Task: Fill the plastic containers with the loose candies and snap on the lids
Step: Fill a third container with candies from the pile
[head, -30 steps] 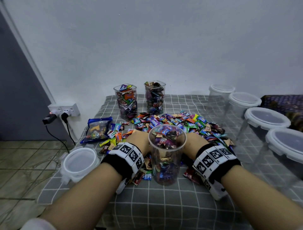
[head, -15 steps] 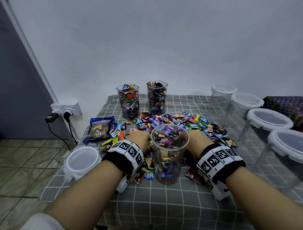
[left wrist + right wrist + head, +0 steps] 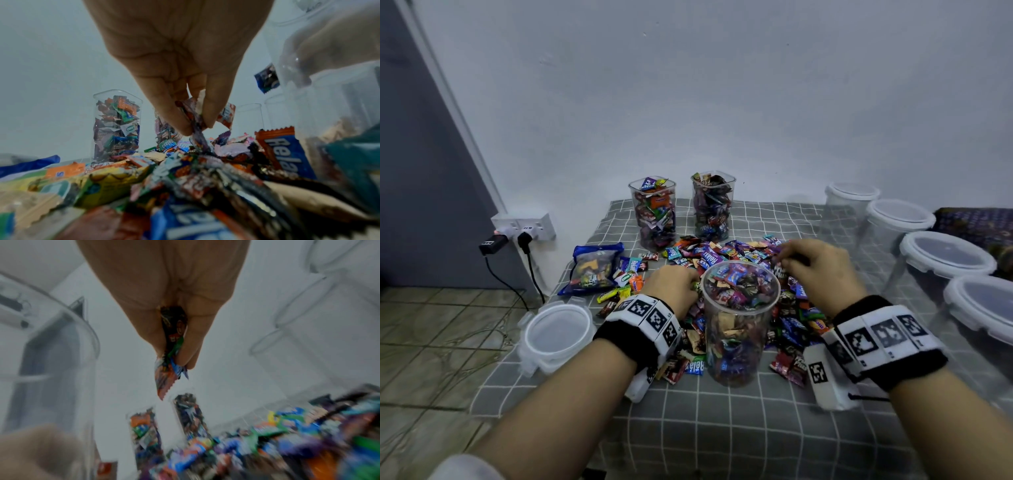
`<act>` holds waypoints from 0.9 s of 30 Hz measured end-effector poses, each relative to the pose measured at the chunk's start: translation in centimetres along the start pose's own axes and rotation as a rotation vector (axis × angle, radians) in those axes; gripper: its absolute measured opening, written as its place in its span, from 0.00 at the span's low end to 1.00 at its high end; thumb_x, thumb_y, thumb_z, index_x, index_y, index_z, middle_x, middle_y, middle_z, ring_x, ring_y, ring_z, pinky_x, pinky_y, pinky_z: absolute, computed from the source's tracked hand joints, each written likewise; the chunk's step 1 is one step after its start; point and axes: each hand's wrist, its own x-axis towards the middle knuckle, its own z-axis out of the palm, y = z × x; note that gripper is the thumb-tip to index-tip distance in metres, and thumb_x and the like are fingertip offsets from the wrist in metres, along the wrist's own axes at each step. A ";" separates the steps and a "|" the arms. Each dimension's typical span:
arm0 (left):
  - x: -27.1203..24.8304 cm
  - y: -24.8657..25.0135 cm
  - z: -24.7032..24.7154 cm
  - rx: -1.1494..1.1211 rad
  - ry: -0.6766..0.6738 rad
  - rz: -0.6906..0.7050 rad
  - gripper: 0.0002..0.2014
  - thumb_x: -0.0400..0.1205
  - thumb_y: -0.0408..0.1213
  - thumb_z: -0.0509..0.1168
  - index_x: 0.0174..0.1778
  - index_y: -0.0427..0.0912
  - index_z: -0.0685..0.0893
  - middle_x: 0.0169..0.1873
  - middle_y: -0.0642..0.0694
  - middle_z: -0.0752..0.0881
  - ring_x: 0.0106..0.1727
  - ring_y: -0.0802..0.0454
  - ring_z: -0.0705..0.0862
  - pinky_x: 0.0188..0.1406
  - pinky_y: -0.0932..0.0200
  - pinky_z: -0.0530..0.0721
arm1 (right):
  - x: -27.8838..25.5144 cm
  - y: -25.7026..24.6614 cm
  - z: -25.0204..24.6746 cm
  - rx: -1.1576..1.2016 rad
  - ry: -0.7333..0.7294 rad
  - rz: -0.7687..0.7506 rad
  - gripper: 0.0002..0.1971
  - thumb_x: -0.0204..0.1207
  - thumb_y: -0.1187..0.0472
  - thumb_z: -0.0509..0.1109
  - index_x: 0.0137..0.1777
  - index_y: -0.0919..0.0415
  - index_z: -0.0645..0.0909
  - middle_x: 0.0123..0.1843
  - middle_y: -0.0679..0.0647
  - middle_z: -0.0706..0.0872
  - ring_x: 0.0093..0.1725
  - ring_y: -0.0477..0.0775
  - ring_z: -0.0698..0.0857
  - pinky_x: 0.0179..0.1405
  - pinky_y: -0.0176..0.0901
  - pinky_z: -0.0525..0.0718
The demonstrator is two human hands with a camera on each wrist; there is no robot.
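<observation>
A clear round container (image 3: 738, 322), nearly full of wrapped candies, stands in front of me on the checked cloth. Loose candies (image 3: 726, 255) lie heaped behind and around it. My left hand (image 3: 674, 284) is low at the container's left side and pinches a few wrapped candies (image 3: 194, 116) just above the pile. My right hand (image 3: 815, 263) is raised to the right of the rim and pinches a few candies (image 3: 171, 356) between thumb and fingers. A loose white lid (image 3: 556, 334) lies at the table's left edge.
Two square containers (image 3: 654, 212) (image 3: 712, 205) full of candy stand open at the back. Several lidded containers (image 3: 945, 257) line the right side. A blue candy bag (image 3: 594, 267) lies at the left. A wall socket with plugs (image 3: 524, 228) sits beyond the table.
My right hand has lifted up and away from the pile with candies pinched in it. My left hand stays low beside the container, now pinching candies.
</observation>
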 end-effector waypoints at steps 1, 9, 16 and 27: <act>0.0 -0.1 0.1 -0.024 0.024 0.004 0.08 0.81 0.38 0.62 0.51 0.44 0.86 0.46 0.41 0.87 0.52 0.41 0.83 0.47 0.52 0.80 | 0.1 -0.5 -0.4 0.066 0.030 -0.018 0.10 0.73 0.72 0.70 0.40 0.56 0.87 0.53 0.55 0.89 0.51 0.51 0.85 0.58 0.49 0.82; 0.0 -0.7 0.5 -0.112 0.115 0.027 0.08 0.78 0.40 0.67 0.51 0.49 0.88 0.45 0.46 0.88 0.49 0.45 0.84 0.50 0.50 0.83 | -0.5 -4.7 -1.9 0.233 0.100 -0.252 0.10 0.73 0.71 0.71 0.43 0.54 0.86 0.49 0.39 0.85 0.51 0.47 0.86 0.54 0.51 0.86; -0.1 -1.1 0.7 -0.122 0.136 0.023 0.08 0.78 0.40 0.68 0.51 0.47 0.88 0.44 0.46 0.87 0.49 0.45 0.83 0.48 0.51 0.83 | -2.7 -5.3 -0.5 0.169 0.025 -0.378 0.06 0.68 0.65 0.69 0.41 0.60 0.88 0.50 0.42 0.85 0.53 0.37 0.82 0.55 0.33 0.80; -0.3 -1.4 0.2 -0.193 0.155 -0.014 0.05 0.77 0.38 0.69 0.44 0.41 0.86 0.40 0.44 0.84 0.45 0.44 0.81 0.41 0.57 0.77 | -3.5 -5.3 0.2 0.210 0.037 -0.292 0.14 0.69 0.53 0.71 0.52 0.59 0.86 0.55 0.46 0.86 0.56 0.38 0.80 0.57 0.31 0.78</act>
